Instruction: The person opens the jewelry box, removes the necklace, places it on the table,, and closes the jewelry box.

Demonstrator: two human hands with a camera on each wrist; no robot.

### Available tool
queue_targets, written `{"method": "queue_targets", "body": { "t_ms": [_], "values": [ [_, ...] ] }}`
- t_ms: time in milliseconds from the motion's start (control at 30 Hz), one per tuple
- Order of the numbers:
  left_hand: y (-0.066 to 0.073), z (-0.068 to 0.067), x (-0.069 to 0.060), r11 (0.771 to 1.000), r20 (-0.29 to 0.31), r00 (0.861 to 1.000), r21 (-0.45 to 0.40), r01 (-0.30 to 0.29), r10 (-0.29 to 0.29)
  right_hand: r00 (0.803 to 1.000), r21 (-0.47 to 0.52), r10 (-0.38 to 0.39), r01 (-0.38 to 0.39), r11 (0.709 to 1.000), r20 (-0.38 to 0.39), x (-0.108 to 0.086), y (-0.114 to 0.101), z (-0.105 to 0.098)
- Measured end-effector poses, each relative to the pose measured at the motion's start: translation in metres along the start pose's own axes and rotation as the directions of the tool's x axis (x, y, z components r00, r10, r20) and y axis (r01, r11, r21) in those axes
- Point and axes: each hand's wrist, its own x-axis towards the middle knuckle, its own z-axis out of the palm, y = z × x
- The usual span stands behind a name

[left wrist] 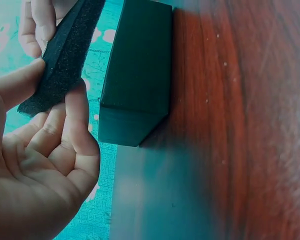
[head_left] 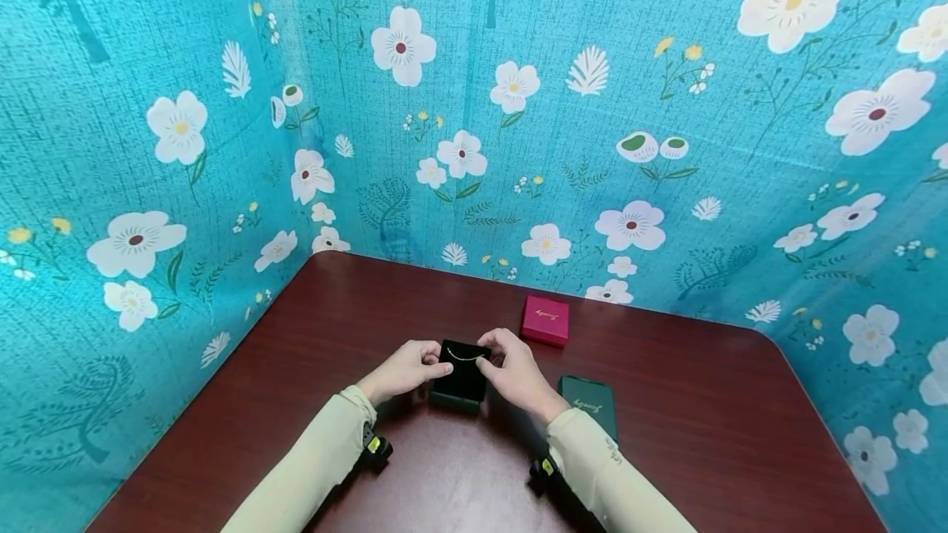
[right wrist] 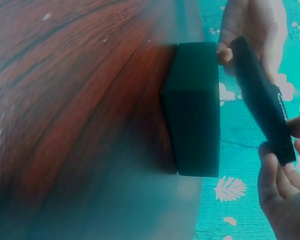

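My two hands hold a black foam pad (head_left: 461,375) above an open dark green box (left wrist: 135,65) on the table. A thin silver chain (head_left: 465,359) curves across the pad's upper part. My left hand (head_left: 402,371) pinches the pad's left side, thumb on its face and fingers behind. On the other side, my right hand (head_left: 516,374) pinches the pad near the chain's right end. In the right wrist view the pad (right wrist: 260,97) is tilted and apart from the box. The box's inside is hidden.
A dark green lid (head_left: 592,403) with gold lettering lies right of my right hand, partly covered by the wrist. Behind it sits a small red box (head_left: 546,319) with gold lettering. Flowered blue cloth (head_left: 474,105) hangs round the brown table (head_left: 696,401).
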Motion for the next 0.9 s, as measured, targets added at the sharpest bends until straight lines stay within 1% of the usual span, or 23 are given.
{"method": "queue_targets", "body": {
  "t_ms": [67, 100, 133, 200, 267, 367, 400, 500, 567, 633, 733, 800, 900],
  "values": [
    [0.001, 0.000, 0.000, 1.000, -0.003, 1.000, -0.010, -0.002, 0.002, 0.998, -0.076, -0.070, 0.069, 0.995, -0.009, 0.000, -0.001, 0.000],
    [0.002, 0.001, -0.001, 1.000, -0.006, 1.000, -0.016, -0.003, 0.002, 0.994, -0.124, -0.109, 0.107, 0.987, -0.012, 0.000, -0.002, 0.000],
    [0.002, 0.001, -0.001, 1.000, -0.009, 1.000, -0.021, -0.005, 0.005, 0.989, -0.178, -0.149, 0.144, 0.973, -0.013, 0.000, -0.002, 0.001],
    [0.004, 0.001, 0.000, 1.000, -0.013, 1.000, -0.028, -0.004, 0.004, 0.975, -0.279, -0.224, 0.211, 0.937, -0.013, 0.000, -0.002, 0.002],
    [0.005, 0.002, -0.001, 1.000, -0.017, 1.000, -0.028, -0.002, 0.001, 0.954, -0.360, -0.299, 0.275, 0.892, -0.011, 0.002, -0.003, 0.003],
    [0.008, 0.003, -0.001, 0.999, -0.027, 1.000, -0.033, 0.005, -0.006, 0.919, -0.431, -0.394, 0.349, 0.832, -0.017, 0.004, -0.003, 0.003],
    [0.008, 0.003, -0.001, 0.999, -0.032, 0.999, -0.039, 0.004, -0.006, 0.904, -0.445, -0.427, 0.373, 0.814, -0.024, 0.005, -0.003, 0.004],
    [0.009, 0.003, -0.001, 0.999, -0.052, 0.999, -0.054, 0.001, -0.004, 0.864, -0.492, -0.503, 0.424, 0.760, -0.032, 0.007, -0.004, 0.004],
    [0.009, 0.004, -0.001, 0.998, -0.062, 0.998, -0.056, -0.001, -0.002, 0.847, -0.516, -0.530, 0.443, 0.733, -0.027, 0.008, -0.004, 0.004],
    [0.008, 0.004, -0.001, 0.999, -0.066, 0.998, -0.051, -0.001, -0.002, 0.840, -0.538, -0.542, 0.452, 0.712, -0.011, 0.009, -0.003, 0.004],
    [0.008, 0.004, -0.001, 0.999, -0.058, 0.998, -0.045, 0.006, -0.008, 0.842, -0.554, -0.539, 0.454, 0.698, 0.010, 0.010, -0.001, 0.006],
    [0.008, 0.004, -0.001, 0.999, -0.051, 0.999, -0.049, 0.005, -0.008, 0.846, -0.560, -0.532, 0.450, 0.696, 0.019, 0.011, 0.001, 0.006],
    [0.008, 0.004, 0.000, 0.999, -0.044, 0.999, -0.048, -0.002, 0.000, 0.854, -0.559, -0.520, 0.443, 0.700, 0.026, 0.012, 0.002, 0.006]
  ]
}}
